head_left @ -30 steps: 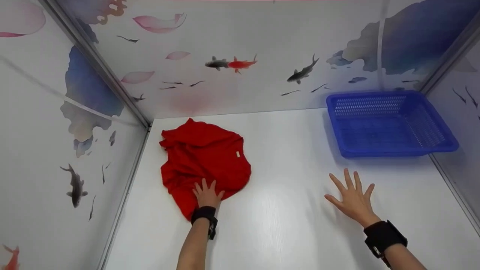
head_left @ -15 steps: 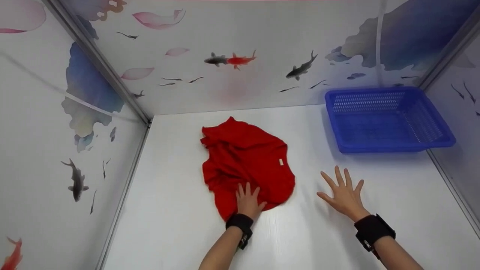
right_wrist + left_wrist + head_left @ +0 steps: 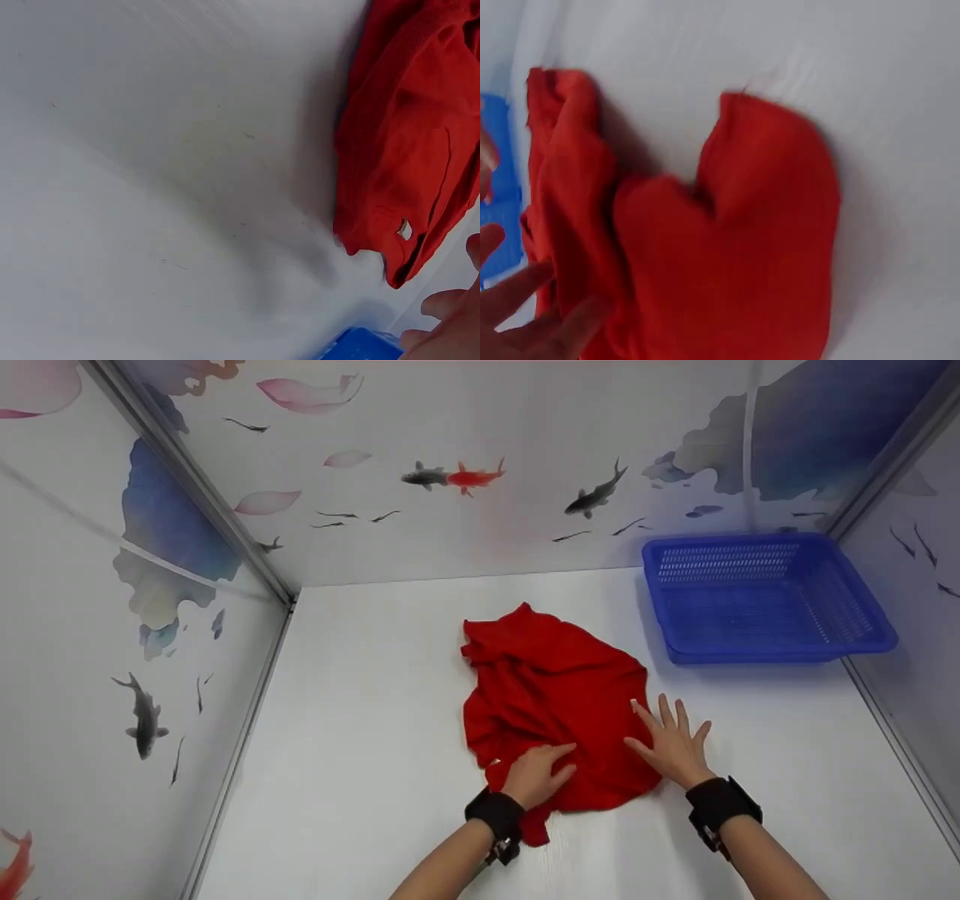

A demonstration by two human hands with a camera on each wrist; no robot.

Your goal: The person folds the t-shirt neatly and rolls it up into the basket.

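Observation:
A crumpled red shirt (image 3: 555, 682) lies on the white table, with a small white label near its right edge. My left hand (image 3: 536, 776) is over its lower left part, fingers loosely bent; whether they touch the cloth is unclear. In the left wrist view, the blurred left hand (image 3: 532, 319) is beside folds of the red shirt (image 3: 735, 277). My right hand (image 3: 675, 750), fingers spread, is at the shirt's right edge. From the right wrist, the fingers of the right hand (image 3: 454, 326) appear apart from the shirt (image 3: 405, 150).
A blue perforated plastic basket (image 3: 750, 652) stands at the back right, close to the wall. Printed white panels (image 3: 525, 405) enclose the table (image 3: 360, 735) at the back and on both sides.
The shirt has slid to the right across the table with my left hand, which has now bent its fingers and turned. My right hand has shifted slightly left, to the shirt's edge.

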